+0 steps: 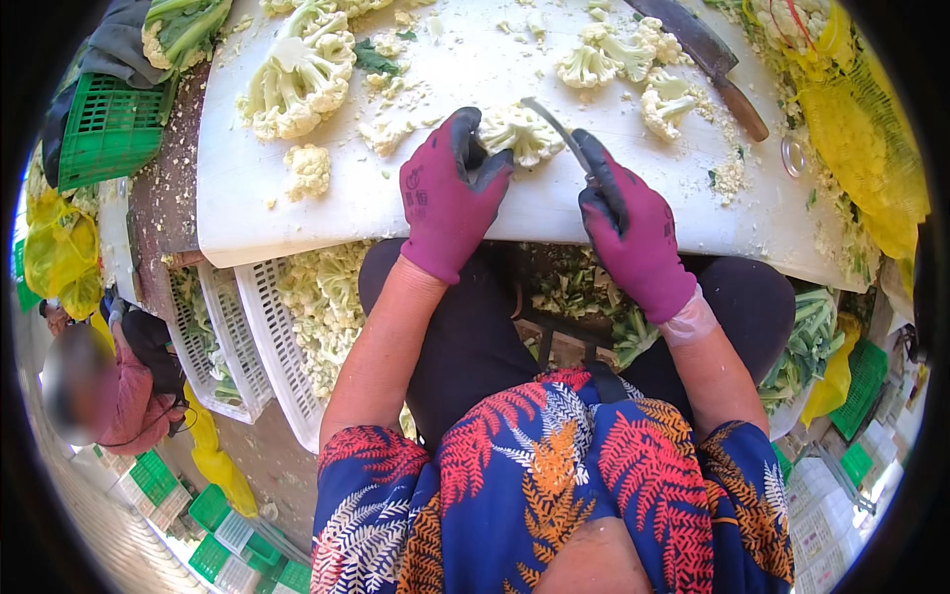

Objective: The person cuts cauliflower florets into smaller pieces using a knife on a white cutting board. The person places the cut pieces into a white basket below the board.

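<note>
Both of my hands wear purple gloves with dark palms and fingertips. My left hand (454,189) grips a cauliflower piece (525,137) by its left side, over the white board (542,211). In my right hand (634,223) is a small knife (558,126), its narrow blade slanting up beside the piece's right edge. Whether the blade touches it, I cannot tell. A large cut cauliflower chunk (297,82) lies at the board's upper left, with a small floret (306,172) below it. More florets (616,53) rest at the upper right.
A cleaver (701,44) with a wooden handle lies at the right, beside a yellow mesh bag (853,126). Below the board are a white crate (278,356) of florets and trimmed leaves (805,334). A green basket (107,130) stands left; another person (141,393) sits beyond.
</note>
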A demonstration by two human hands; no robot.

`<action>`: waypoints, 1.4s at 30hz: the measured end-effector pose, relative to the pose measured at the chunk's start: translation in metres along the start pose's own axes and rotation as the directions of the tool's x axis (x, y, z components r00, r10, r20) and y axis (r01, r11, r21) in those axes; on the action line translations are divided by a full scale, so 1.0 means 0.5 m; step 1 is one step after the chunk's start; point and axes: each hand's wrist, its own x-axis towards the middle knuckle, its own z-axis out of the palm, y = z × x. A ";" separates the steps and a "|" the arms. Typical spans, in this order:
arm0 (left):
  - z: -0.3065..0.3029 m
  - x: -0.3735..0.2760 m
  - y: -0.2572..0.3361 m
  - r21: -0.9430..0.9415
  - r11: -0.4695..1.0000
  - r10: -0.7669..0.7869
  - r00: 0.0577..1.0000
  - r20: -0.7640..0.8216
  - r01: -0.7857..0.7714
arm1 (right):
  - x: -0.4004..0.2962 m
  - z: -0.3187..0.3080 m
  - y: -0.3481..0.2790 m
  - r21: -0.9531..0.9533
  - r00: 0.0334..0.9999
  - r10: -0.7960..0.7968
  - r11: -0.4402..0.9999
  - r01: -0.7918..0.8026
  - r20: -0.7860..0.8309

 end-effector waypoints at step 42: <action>0.052 0.025 0.022 0.261 0.945 0.198 0.980 0.022 -0.196 | 0.015 0.036 0.048 -0.180 0.996 0.014 0.983 -0.029 -0.086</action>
